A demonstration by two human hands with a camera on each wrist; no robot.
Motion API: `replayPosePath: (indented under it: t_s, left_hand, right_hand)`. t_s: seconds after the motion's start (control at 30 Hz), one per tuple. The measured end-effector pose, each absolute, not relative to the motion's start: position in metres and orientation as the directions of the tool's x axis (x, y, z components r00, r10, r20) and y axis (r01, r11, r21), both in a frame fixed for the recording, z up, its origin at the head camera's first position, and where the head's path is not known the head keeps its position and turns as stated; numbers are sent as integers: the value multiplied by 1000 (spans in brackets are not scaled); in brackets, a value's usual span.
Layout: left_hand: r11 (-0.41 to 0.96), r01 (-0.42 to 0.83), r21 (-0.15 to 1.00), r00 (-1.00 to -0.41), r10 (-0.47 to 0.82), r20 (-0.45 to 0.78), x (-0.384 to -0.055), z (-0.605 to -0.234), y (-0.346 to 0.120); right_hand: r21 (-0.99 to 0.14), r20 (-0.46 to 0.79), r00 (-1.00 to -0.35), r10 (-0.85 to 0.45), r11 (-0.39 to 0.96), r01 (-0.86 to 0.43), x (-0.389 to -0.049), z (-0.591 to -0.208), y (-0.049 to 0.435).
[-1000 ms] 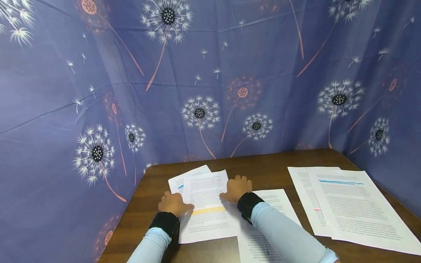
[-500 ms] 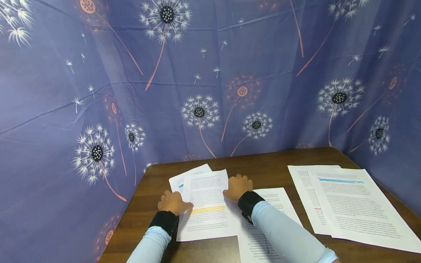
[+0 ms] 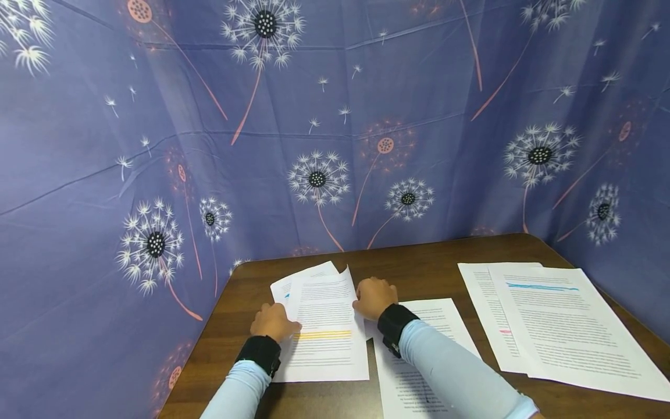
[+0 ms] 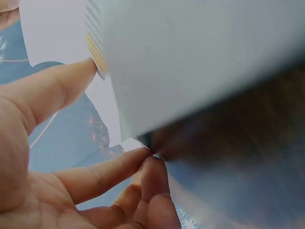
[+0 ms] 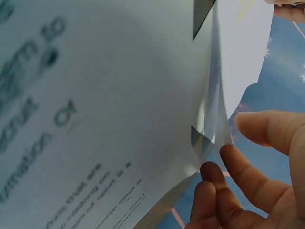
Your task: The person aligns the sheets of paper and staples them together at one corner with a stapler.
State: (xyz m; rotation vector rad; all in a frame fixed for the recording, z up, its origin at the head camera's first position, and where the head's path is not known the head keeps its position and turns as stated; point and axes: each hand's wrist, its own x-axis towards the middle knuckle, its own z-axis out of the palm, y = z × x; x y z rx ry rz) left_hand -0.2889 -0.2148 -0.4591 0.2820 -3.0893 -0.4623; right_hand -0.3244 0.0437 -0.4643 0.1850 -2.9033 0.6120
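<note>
- Left hand [image 3: 274,323] and right hand [image 3: 374,298]: one each, two in total.
- Black wristbands [image 3: 259,354]: two.
- Light-blue sleeves [image 3: 445,364]: two.
- Printed sheets [image 3: 437,314]: at least five (two at right, one at lower centre, at least two left of centre); overlap prevents an exact count.
- Blue-marked sheets [image 3: 576,326]: two.
- Orange-marked sheet [image 3: 335,356]: one.
- Pink-marked sheet [image 3: 481,302]: one.
- Wooden table [image 3: 429,273]: one.
- Dandelion-print curtain [image 3: 450,174]: one.

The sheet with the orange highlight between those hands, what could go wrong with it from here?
The orange-highlighted sheet bends up along its edge by the right hand, so it might crease there. It also overlaps the sheet behind it, so a tug by the left hand could shift both. And the right sleeve crosses over another printed sheet, which it may brush and drag.
</note>
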Motion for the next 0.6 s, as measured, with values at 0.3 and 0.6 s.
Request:
replayPosePath:
  t_s: [0.3,0.6]
  left_hand:
    - [932,-144,331,-985,-168,42,-291,-462,-218]
    - [912,-98,398,-978,-162,130,-295,-464,-225]
  right_hand:
    - [-460,166,-980,-107,871,-173,-324,-463,38]
    - [-511,171,-981,-91,843,-167,-322,-459,38]
